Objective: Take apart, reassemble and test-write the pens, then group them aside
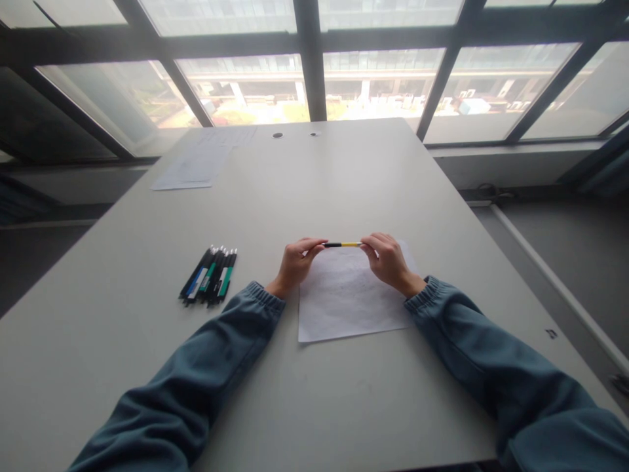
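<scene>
A black and yellow pen [343, 244] is held level between my two hands, over the far edge of a white sheet of paper [351, 298]. My left hand [296, 261] pinches its black end with thumb and fingers. At the yellow end, my right hand [386, 257] closes on the tip, so both ends are partly hidden by fingers. To the left of my left hand, several pens [209, 275] with black, green, white and blue parts lie side by side in a bunch.
The white table [314, 190] reaches to the windows. More paper sheets [196, 160] lie at its far left. Two small round fittings [278, 136] sit near the far edge. A small dark mark [551, 334] is by the right edge.
</scene>
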A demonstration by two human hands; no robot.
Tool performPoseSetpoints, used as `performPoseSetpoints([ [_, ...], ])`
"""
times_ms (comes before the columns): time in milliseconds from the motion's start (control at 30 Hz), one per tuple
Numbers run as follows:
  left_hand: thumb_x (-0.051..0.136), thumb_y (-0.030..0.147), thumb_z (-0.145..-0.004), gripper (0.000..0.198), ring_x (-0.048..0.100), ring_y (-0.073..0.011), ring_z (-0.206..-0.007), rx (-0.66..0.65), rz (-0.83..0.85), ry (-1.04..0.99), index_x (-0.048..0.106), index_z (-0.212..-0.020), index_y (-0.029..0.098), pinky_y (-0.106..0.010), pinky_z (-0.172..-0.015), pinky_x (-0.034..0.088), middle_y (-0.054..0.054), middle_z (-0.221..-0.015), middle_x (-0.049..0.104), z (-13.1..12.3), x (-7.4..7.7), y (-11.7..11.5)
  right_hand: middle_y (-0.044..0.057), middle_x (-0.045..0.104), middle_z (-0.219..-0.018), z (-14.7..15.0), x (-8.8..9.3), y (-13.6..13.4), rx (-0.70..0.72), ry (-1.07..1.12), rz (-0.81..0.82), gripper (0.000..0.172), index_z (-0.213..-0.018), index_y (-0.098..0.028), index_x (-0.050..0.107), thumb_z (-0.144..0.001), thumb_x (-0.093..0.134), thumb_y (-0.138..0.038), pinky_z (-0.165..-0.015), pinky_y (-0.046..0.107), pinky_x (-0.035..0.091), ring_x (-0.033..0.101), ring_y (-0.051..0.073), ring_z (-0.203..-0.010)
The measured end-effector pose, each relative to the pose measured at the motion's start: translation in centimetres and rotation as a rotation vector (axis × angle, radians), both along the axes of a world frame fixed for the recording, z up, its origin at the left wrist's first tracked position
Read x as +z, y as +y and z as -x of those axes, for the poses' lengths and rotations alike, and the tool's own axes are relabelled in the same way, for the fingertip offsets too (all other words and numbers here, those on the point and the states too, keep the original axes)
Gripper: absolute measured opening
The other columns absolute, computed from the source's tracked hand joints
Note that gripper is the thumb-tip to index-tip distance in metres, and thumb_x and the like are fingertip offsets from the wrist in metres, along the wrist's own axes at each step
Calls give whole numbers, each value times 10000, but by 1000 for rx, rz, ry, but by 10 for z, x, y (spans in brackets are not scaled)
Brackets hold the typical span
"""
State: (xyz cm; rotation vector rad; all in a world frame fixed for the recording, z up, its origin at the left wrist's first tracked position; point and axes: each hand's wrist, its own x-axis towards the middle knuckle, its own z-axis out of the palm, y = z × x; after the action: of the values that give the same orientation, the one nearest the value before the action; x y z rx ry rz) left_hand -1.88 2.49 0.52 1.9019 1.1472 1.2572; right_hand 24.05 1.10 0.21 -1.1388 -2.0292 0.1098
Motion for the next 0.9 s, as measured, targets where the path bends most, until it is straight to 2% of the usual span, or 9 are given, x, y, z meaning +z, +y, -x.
performPoseSetpoints([
  [167, 665, 346, -936, 223, 707, -214, -963, -16, -63, -7, 773, -1084, 219, -365, -852, 570, -92, -1052, 770, -2, 2, -3, 68, 683, -856, 1, 1, -1, 0, 8, 14, 264, -913, -217, 660, -1041, 458, -327, -787, 361, 426, 590, 219, -803],
  [233, 644, 335, -948, 264, 697, -219, -1011, -51, -83, 14, 736, -1167, 221, -367, -838, 577, -101, -1096, 764, -2, 4, -3, 68, 681, -851, 1, 3, -2, -2, 7, 11, 261, -906, -216, 657, -1039, 459, -322, -784, 361, 423, 589, 220, -802],
  [367, 736, 391, -876, 594, 640, -220, -1097, -91, -139, 69, 545, -1417, 241, -344, -828, 573, -124, -1280, 685, -1, 5, -2, 70, 682, -846, 2, 5, -3, -6, 3, 0, 265, -889, -212, 649, -1041, 456, -313, -782, 359, 419, 589, 219, -798],
  [433, 724, 450, -879, 634, 630, -214, -1084, -73, -130, 72, 509, -1433, 230, -330, -828, 556, -125, -1275, 668, -1, 4, -1, 70, 683, -848, 2, 5, -3, -3, 5, -4, 264, -892, -209, 647, -1042, 456, -313, -782, 357, 419, 591, 218, -800],
  [533, 518, 532, -989, 450, 654, -196, -991, -5, -48, 59, 613, -1267, 190, -320, -831, 522, -99, -1093, 705, -1, 3, -1, 68, 683, -849, 3, 4, -3, 0, 7, -2, 261, -906, -207, 648, -1043, 457, -320, -782, 355, 418, 591, 217, -801],
  [633, 353, 592, -1026, 536, 662, -181, -815, 27, 51, 75, 683, -987, 171, -315, -795, 500, -61, -852, 709, 0, 1, -1, 69, 681, -848, 3, 4, -3, 16, 9, -9, 265, -905, -204, 649, -1044, 457, -323, -783, 354, 418, 588, 217, -800],
  [800, 329, 649, -1006, 659, 572, -148, -577, 31, 136, 116, 614, -654, 170, -283, -626, 430, -23, -589, 606, 0, 1, -3, 67, 675, -843, 3, 5, -4, 32, 4, -26, 255, -903, -204, 645, -1042, 467, -322, -787, 356, 416, 587, 218, -799],
  [900, 353, 671, -988, 693, 472, -120, -474, 27, 160, 139, 552, -547, 175, -273, -547, 361, -1, -486, 506, -1, 1, -3, 69, 675, -848, 3, 6, -4, 34, -1, -23, 249, -905, -203, 643, -1041, 470, -320, -788, 353, 415, 584, 216, -797],
])
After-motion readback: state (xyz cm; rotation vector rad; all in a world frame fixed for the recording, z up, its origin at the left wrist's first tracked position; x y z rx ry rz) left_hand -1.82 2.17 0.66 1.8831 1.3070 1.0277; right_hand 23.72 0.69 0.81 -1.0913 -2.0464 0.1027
